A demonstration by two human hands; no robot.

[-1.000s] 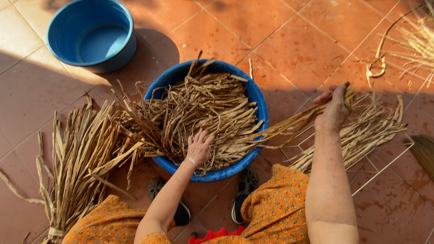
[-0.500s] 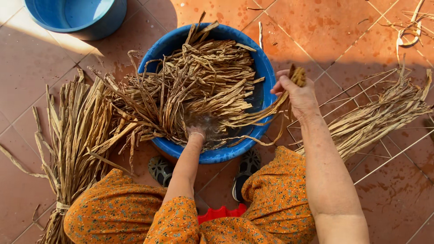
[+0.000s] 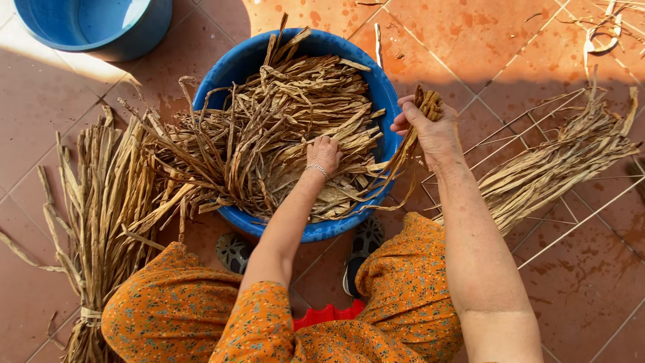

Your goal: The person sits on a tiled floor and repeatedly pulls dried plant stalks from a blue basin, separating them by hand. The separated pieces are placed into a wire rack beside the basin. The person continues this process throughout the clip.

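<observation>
- Since the earlier pictures the right hand (image 3: 430, 128) has come across from the loose bundle on the right of the frame to the right rim of the blue basin (image 3: 235, 67), and it now carries a few strands with it.
- That hand is closed around a small bunch of dried leaf strips (image 3: 403, 151), whose ends trail down over the rim toward the lower middle of the frame.
- The left hand (image 3: 324, 154) lies flat, fingers spread, on the heap of dried strips (image 3: 269, 134) that fills the basin at the centre; it presses rather than grips.
- Strands spill over the left rim onto the tiles, just beside a tied sheaf (image 3: 101, 222) at the left edge.
- Risk, as I judge it: the trailing ends could snag on the rim or on the wire rack (image 3: 571, 222) at lower right and snap, since the strips look brittle.
- A second risk: the overhanging pile on the left may slide out if the left hand pushes harder on that side.
- An empty blue tub (image 3: 101, 23) sits in the upper left, well apart from both hands.
</observation>
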